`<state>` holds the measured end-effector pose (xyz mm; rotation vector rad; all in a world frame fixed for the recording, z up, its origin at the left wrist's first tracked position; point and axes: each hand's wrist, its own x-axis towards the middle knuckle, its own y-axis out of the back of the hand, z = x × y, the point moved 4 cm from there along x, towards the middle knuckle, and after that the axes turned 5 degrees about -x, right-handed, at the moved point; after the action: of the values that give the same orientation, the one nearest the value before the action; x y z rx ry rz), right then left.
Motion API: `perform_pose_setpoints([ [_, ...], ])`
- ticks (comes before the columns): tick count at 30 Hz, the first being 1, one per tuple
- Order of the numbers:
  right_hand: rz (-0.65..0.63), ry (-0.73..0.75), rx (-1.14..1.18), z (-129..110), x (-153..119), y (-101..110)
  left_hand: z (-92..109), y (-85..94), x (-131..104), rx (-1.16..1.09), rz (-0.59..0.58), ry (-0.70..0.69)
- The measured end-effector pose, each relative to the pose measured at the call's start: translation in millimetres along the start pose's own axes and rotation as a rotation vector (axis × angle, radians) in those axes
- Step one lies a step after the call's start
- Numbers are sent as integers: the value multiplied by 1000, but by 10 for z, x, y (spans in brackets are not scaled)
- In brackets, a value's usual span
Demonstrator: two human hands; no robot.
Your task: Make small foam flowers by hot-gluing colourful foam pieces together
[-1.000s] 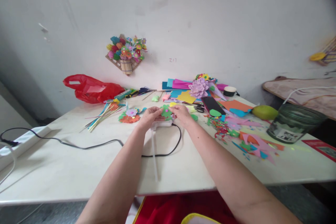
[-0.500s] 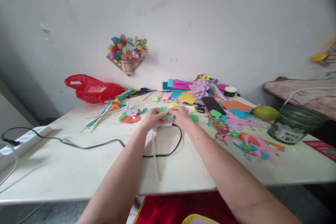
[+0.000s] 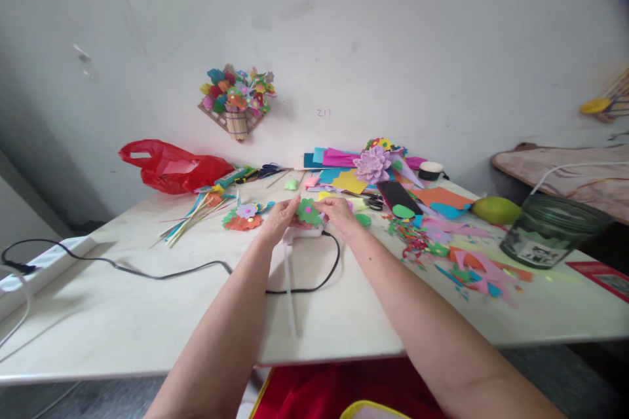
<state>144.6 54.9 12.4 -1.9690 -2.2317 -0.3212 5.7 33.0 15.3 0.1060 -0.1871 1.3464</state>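
Note:
A green scalloped foam flower [image 3: 308, 211] with a pink centre is between my two hands near the middle of the table. My right hand [image 3: 336, 213] pinches its right edge. Beside its left edge, my left hand [image 3: 284, 218] has its fingers stretched upward; whether they touch the flower is hard to tell. Just below the flower lies a white device [image 3: 303, 233] with a black cord and a translucent stick [image 3: 289, 288] pointing toward me. Orange and purple foam flowers [image 3: 244, 217] rest left of my left hand.
The white table [image 3: 162, 321] holds a red plastic bag [image 3: 181, 170], a bundle of sticks [image 3: 189, 222], a power strip [image 3: 54, 262], a black phone [image 3: 399, 198], foam scraps [image 3: 476, 268], a green mango [image 3: 497, 210] and a glass jar [image 3: 545, 236]. Scissors [image 3: 374, 203] lie behind my right hand.
My left hand has drawn slightly left and its fingers have opened away from the flower. The flower now faces me more, with its pink centre visible. My right hand stays almost in place.

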Motion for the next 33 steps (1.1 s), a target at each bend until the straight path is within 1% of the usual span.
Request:
perform_pose_setpoints([
  [5,2,-11,30,-24,-17,-5,30,47,22,115,83,-61],
  [8,-68,-28,76,-22,-32,-46,42,50,33,127,122,-99],
  [11,-128,-32,74,14,-35,-91,38,51,38,124,149,-101],
  [13,-134,-17,63,48,-23,-109,29,49,43,129,150,-94],
  [19,-96,0,39,137,25,-127,-1,19,51,123,122,-67],
  [23,-88,-2,34,119,15,-122,5,5,46,118,108,-63],
  [28,-126,-3,60,59,-15,-120,13,22,49,124,129,-83],
  [33,-91,6,68,65,-5,-105,18,0,40,125,111,-75],
])
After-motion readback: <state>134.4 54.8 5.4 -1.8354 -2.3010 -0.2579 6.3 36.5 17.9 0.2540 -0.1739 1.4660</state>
